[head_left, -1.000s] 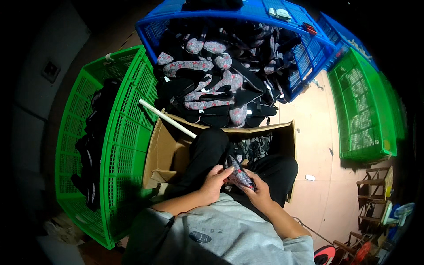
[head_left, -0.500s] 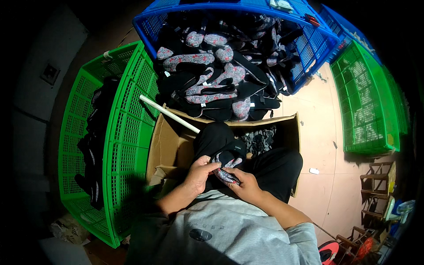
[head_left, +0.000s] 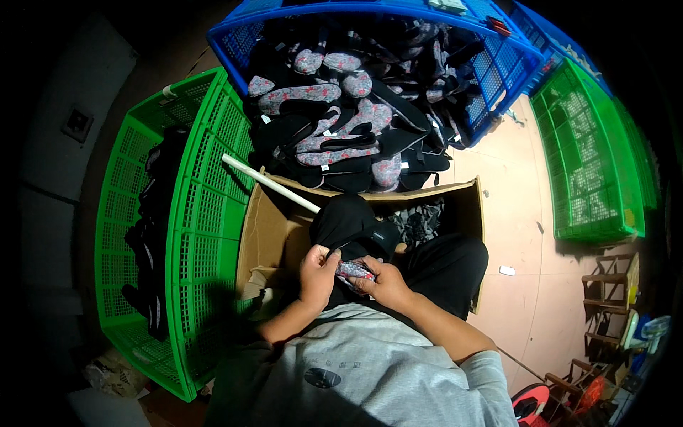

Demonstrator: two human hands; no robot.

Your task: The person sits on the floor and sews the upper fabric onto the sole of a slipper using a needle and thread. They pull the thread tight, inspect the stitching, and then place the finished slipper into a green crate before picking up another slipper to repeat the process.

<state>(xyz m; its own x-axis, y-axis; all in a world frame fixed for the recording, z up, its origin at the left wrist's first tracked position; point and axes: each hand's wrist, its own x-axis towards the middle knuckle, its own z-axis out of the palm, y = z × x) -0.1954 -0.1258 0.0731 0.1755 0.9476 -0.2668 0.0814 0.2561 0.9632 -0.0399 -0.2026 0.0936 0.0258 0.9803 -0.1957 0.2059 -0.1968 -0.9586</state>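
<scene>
Between my hands, above my lap, is a grey cloth shoe (head_left: 353,270) with a red flower print and a black part. My left hand (head_left: 317,276) pinches its left end, thumb and fingers together. My right hand (head_left: 389,285) grips the right side with the thumb on top. My fingers cover much of the shoe. Beyond my knees lies a heap of similar cloth shoes (head_left: 306,98), black with the same print, spilling from a blue crate (head_left: 501,92).
A cardboard box (head_left: 462,191) surrounds my knees, with dark patterned cloth (head_left: 420,222) inside. A white pole (head_left: 267,182) leans over its left side. Green crates stand at left (head_left: 196,285) and right (head_left: 573,160). A small wooden rack (head_left: 608,292) is at the right.
The shoe has been turned and folded, so its printed side now shows between my hands and its opening no longer does. My left hand has risen slightly and moved left.
</scene>
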